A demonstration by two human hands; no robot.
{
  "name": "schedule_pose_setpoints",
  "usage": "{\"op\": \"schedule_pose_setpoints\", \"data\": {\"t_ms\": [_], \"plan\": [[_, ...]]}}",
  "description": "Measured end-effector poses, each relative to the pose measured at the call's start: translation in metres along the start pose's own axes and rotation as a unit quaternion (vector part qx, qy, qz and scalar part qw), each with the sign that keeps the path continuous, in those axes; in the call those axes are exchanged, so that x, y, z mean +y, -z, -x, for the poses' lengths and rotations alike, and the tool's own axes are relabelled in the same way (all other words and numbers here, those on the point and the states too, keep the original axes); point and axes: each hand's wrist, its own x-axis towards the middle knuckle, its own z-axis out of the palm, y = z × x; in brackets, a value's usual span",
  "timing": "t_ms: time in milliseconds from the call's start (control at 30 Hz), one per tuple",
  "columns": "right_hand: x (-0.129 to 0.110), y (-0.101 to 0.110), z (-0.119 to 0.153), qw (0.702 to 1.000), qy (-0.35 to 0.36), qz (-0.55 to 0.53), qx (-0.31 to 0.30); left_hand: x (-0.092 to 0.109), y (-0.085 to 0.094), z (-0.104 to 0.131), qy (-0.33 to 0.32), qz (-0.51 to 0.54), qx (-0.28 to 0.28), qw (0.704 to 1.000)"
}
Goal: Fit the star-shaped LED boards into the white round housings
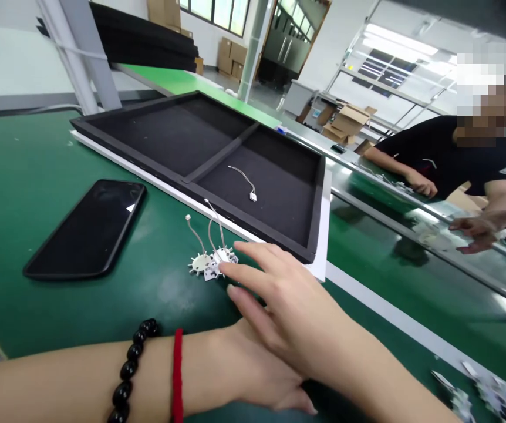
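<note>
White, spoke-edged parts (201,263) — thin wires (196,235) upward — together on green tabletop (160,299)

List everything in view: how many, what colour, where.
Tray: one, black, centre
Board: one, white, under the tray
Wired parts: at least two, whitish, centre
Lone wired part: one, white, inside the tray
Loose parts: several, white, lower right
Phone: one, black, left
Tabletop: one, green, underneath
Stacked sheets: several, black, upper left
Boxes: several, brown, background
Windows: several, pale, background
Person: one, black-shirted, right
Wristbands: two, black and red, left wrist
Left hand: one, bare, bottom centre
Right hand: one, bare, centre
</note>
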Motion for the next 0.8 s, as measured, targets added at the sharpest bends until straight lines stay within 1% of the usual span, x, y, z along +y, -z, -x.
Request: {"op": "schedule_pose_setpoints", "data": {"t_ms": [67,133,200,233,300,367,467,533,600,667,733,767,800], "plan": [[-0.001,-0.009,-0.023,0.999,0.004,-0.008,-0.053,0.0,0.004,0.003,-0.01,-0.005,-0.032,0.999],[0.0,-0.015,-0.035,0.996,0.009,-0.015,-0.084,-0.003,0.009,0.005,-0.01,-0.008,-0.069,0.998],[0.003,-0.015,-0.037,0.996,0.007,-0.038,-0.083,-0.006,0.015,0.005,-0.018,-0.002,-0.086,0.996],[0.006,-0.013,-0.034,0.996,0.0,-0.057,-0.074,-0.007,0.018,0.004,-0.026,-0.002,-0.085,0.996],[0.011,-0.006,-0.024,0.993,-0.033,-0.103,-0.044,-0.009,0.024,0.001,-0.063,-0.014,-0.07,0.995],[0.017,0.005,-0.009,0.986,-0.08,-0.143,-0.012,-0.01,0.028,-0.003,-0.11,-0.031,-0.027,0.993],[0.025,0.02,0.015,0.972,-0.149,-0.178,0.044,-0.01,0.035,-0.007,-0.174,-0.029,0.069,0.982],[0.031,0.028,0.031,0.959,-0.188,-0.192,0.087,-0.008,0.04,-0.009,-0.202,-0.014,0.113,0.973],[0.037,0.036,0.048,0.94,-0.227,-0.218,0.131,-0.005,0.047,-0.01,-0.209,0.004,0.151,0.966],[0.04,0.042,0.066,0.914,-0.26,-0.257,0.173,-0.002,0.054,-0.01,-0.175,0.036,0.209,0.962],[0.04,0.046,0.085,0.887,-0.276,-0.3,0.215,-0.001,0.059,-0.01,-0.115,0.085,0.258,0.955],[0.037,0.047,0.094,0.877,-0.276,-0.319,0.23,-0.001,0.06,-0.01,-0.09,0.112,0.271,0.952],[0.034,0.047,0.102,0.87,-0.271,-0.334,0.241,-0.001,0.06,-0.01,-0.063,0.14,0.266,0.952]]}}
